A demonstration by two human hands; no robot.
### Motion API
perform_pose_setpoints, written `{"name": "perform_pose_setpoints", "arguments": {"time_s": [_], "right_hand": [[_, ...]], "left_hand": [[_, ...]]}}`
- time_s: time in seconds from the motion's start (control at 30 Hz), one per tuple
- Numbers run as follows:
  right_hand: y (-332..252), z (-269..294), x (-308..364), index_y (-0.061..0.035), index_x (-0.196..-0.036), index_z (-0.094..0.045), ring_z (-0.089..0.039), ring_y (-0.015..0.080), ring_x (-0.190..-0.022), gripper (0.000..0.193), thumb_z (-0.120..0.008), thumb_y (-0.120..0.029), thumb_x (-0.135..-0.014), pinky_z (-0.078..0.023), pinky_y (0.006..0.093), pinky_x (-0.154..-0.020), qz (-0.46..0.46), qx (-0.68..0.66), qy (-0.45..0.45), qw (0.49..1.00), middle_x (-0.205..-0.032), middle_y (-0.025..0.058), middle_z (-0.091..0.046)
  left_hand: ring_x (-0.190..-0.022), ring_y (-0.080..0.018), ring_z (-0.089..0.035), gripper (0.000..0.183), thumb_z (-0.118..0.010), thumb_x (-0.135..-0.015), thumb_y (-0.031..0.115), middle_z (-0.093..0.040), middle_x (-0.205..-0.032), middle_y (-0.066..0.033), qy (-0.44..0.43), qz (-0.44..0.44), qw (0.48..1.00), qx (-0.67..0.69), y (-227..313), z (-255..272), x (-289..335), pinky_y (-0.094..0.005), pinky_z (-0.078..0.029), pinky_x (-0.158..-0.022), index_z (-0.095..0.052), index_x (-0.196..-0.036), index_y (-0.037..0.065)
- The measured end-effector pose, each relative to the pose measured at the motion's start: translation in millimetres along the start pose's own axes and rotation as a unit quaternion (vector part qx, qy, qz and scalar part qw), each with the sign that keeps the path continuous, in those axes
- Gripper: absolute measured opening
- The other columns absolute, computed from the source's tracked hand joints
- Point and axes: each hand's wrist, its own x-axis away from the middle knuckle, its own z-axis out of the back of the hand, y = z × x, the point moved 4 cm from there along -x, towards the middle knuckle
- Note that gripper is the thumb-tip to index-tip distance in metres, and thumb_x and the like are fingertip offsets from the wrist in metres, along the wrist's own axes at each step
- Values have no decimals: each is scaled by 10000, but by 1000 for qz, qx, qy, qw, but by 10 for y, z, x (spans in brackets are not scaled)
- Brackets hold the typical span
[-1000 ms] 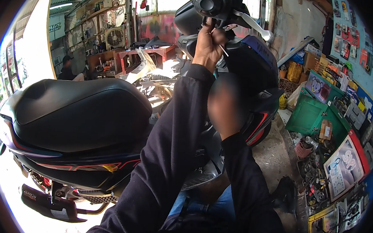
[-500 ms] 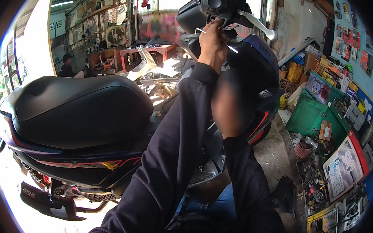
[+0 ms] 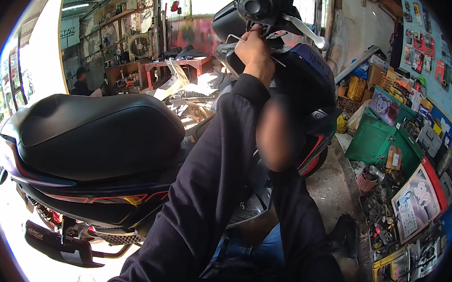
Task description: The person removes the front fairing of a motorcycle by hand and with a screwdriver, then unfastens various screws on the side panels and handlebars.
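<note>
At the top centre, my left hand reaches up to the underside of a motor scooter's handlebar. Its fingers are closed around a thin bent metal rod, which looks like a hex key; the bent end sticks out on the left of the hand and a straight end on the right. The fingertips are partly hidden against the handlebar. A silver brake lever extends right of it. Lower down, in front of the scooter's dark front body, is my right hand. It is blurred, so its fingers and any grip cannot be made out.
The black scooter seat fills the left side, with a silencer below. On the right stand an open green toolbox, a tray of loose parts and hanging packs. Behind are a red table and a person.
My left hand has shifted slightly left with the hex key, and the handlebar appears a little further left too. My right hand stays low, in nearly the same place.
</note>
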Motion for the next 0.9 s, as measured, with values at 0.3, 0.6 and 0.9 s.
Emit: {"name": "perform_pose_setpoints", "arguments": {"time_s": [0.3,0.6,0.9], "right_hand": [[139,178,93,-17,-1012,-565,-595,180,-838,186,-549,-140,-873,-464,317,-763,-36,1,7,999,-945,93,-626],[822,909,788,-41,-1028,-567,-622,209,-907,186,-526,-101,-856,-530,346,-809,-70,61,107,990,-992,76,-599],[1358,2249,2021,-93,-930,-570,-557,133,-874,152,-503,-158,-810,-475,288,-729,-55,302,230,924,-901,37,-550]], "left_hand": [[-495,-111,-480,113,-546,-883,108,-551,-646,-18,-68,125,983,-115,-148,1173,227,-260,-374,-444,-610,-842,24],[-773,-165,-582,208,-378,-955,26,-595,-902,-111,73,153,984,-48,-503,2667,1306,-273,-499,-681,-480,-1125,-39],[-777,-163,-593,190,-387,-940,18,-615,-889,-81,158,202,948,-187,-878,3795,2691,-284,-498,-745,-537,-1053,-7]]}}
